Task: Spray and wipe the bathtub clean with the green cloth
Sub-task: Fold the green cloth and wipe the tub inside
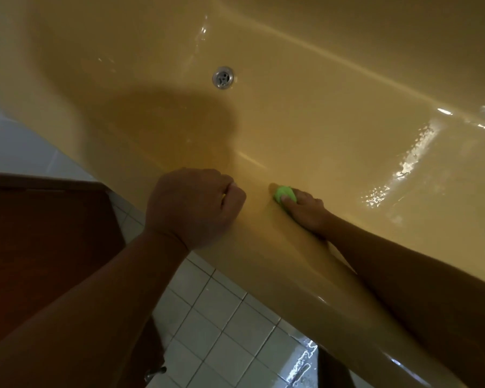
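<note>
**Wiping down the near wall of the bathtub (319,113)**

Pressing the green cloth (284,192) against the tub's near inner wall, just below the rim, with the right hand (305,212). Grasping the bunched cloth under curled fingers (288,202), with only a small green wad peeking out past the fingertips. Bracing on the rim just beside it with the left hand (193,208), clenched into a fist, back of the hand up, gripping nothing visible. Looking down past both forearms at the metal drain (223,77) well apart on the tub floor, wet glints (409,155) along the right side, white floor tiles (221,317) and a brown wooden panel (39,233) outside the tub.
</note>
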`<state>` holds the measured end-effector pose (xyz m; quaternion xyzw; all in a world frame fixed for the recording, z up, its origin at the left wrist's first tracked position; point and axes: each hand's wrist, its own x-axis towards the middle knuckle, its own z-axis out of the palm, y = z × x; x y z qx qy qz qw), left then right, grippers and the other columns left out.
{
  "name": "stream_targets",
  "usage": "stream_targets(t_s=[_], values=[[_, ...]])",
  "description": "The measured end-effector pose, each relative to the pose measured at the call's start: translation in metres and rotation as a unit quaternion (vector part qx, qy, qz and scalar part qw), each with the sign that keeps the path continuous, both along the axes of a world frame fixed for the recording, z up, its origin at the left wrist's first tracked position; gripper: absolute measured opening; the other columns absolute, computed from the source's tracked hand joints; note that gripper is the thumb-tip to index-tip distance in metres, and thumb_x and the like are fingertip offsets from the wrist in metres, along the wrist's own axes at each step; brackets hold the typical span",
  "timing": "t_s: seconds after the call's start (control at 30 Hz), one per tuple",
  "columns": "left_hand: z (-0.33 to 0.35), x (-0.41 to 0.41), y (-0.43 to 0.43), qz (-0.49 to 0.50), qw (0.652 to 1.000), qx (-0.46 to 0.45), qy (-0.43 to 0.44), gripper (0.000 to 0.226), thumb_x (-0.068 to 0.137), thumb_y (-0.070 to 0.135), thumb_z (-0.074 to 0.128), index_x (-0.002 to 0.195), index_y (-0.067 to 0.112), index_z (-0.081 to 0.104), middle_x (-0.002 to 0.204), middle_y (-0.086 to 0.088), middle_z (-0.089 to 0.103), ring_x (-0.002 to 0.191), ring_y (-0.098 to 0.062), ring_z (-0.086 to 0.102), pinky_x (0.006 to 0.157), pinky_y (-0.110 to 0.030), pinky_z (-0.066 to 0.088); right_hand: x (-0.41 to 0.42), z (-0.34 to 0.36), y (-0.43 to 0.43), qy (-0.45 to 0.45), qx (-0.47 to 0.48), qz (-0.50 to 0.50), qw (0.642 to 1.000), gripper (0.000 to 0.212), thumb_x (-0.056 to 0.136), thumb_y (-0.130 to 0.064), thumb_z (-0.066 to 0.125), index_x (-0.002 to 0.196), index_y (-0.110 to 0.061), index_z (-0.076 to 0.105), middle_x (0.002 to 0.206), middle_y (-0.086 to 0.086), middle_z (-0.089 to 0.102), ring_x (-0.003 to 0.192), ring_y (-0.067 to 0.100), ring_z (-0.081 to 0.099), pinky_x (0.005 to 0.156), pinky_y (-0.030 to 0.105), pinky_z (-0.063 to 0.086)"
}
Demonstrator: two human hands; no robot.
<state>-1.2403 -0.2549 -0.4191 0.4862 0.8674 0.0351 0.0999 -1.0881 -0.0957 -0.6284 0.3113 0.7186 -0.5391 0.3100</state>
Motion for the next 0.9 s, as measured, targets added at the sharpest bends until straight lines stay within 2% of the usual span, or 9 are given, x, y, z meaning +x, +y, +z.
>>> stream_targets(t_s=[0.13,0.23,0.3,0.37,0.43,0.57,0.77,0.83,0.9], values=[[0.001,-0.003,-0.001,-0.005,1.0,0.004,-0.006,0.034,0.094,0.035,0.04,0.062,0.022,0.037,0.061,-0.01,0.054,0.054,-0.041,0.05,0.05,-0.035,0.033,0.006,0.116,-0.014,0.179,-0.12,-0.01,0.977,0.055,0.099,-0.068,0.041,0.145,-0.04,0.05,0.145,-0.014,0.056,0.134,0.012,0.052,0.113,0.039,0.041],[-0.001,-0.006,-0.003,-0.011,1.0,0.002,0.001,0.04,0.095,0.036,0.04,0.061,0.015,0.047,0.06,-0.008,0.053,0.053,-0.039,0.049,0.047,-0.037,0.035,0.027,0.175,-0.011,0.239,-0.183,0.016,0.953,0.043,0.102,-0.062,0.044,0.144,-0.051,0.046,0.143,-0.029,0.049,0.137,0.001,0.045,0.11,0.026,0.04],[-0.002,-0.007,-0.004,-0.017,1.0,0.001,0.005,0.042,0.095,0.036,0.04,0.061,0.013,0.049,0.06,-0.008,0.052,0.052,-0.039,0.048,0.049,-0.035,0.03,0.024,0.17,-0.007,0.216,-0.209,-0.015,0.954,0.031,0.105,-0.054,0.047,0.135,-0.051,0.049,0.137,-0.029,0.055,0.129,-0.006,0.049,0.104,0.013,0.039],[-0.003,-0.008,-0.005,-0.023,1.0,-0.008,0.009,0.043,0.094,0.037,0.039,0.061,0.012,0.052,0.06,-0.007,0.052,0.054,-0.039,0.048,0.051,-0.033,0.026,0.014,0.128,-0.002,0.177,-0.188,-0.041,0.965,0.026,0.105,-0.046,0.046,0.13,-0.044,0.055,0.132,-0.022,0.061,0.12,-0.006,0.056,0.097,0.012,0.041],[-0.004,-0.009,-0.007,-0.03,0.999,-0.018,0.006,0.044,0.092,0.04,0.039,0.064,0.013,0.058,0.062,-0.005,0.054,0.055,-0.036,0.049,0.052,-0.032,0.027,0.005,0.06,0.003,0.123,-0.135,-0.026,0.983,0.03,0.108,-0.049,0.042,0.134,-0.041,0.054,0.136,-0.013,0.06,0.126,0.004,0.057,0.104,0.024,0.042],[-0.005,-0.014,-0.009,-0.062,0.997,-0.05,-0.007,0.045,0.089,0.048,0.04,0.072,0.018,0.069,0.068,-0.002,0.063,0.062,-0.031,0.056,0.055,-0.033,0.037,-0.006,-0.022,0.005,-0.041,-0.008,0.02,0.999,0.077,0.099,-0.075,0.028,0.163,-0.033,0.023,0.166,0.008,0.032,0.15,0.036,0.031,0.123,0.052,0.023],[0.005,-0.018,-0.003,-0.159,0.977,-0.137,-0.035,0.059,0.096,0.058,0.025,0.092,0.024,0.073,0.088,0.002,0.072,0.081,-0.024,0.063,0.073,-0.039,0.044,-0.008,0.095,-0.013,0.021,-0.091,-0.004,0.996,0.09,0.079,-0.094,0.035,0.154,-0.043,0.036,0.157,-0.006,0.045,0.142,0.023,0.044,0.12,0.049,0.033],[0.012,-0.024,-0.011,-0.196,0.968,-0.142,-0.059,0.061,0.104,0.057,0.019,0.101,0.026,0.071,0.098,0.006,0.073,0.088,-0.019,0.064,0.078,-0.04,0.042,0.006,0.136,-0.014,0.066,-0.114,-0.029,0.991,0.073,0.086,-0.085,0.042,0.148,-0.047,0.044,0.148,-0.016,0.052,0.135,0.009,0.049,0.118,0.041,0.037],[0.019,-0.034,-0.021,-0.221,0.963,-0.135,-0.07,0.055,0.108,0.054,0.019,0.111,0.028,0.068,0.106,0.008,0.072,0.096,-0.017,0.064,0.083,-0.041,0.042,0.018,0.171,-0.015,0.101,-0.14,-0.045,0.984,0.044,0.102,-0.064,0.047,0.143,-0.048,0.049,0.139,-0.025,0.054,0.127,-0.007,0.05,0.111,0.02,0.038]])
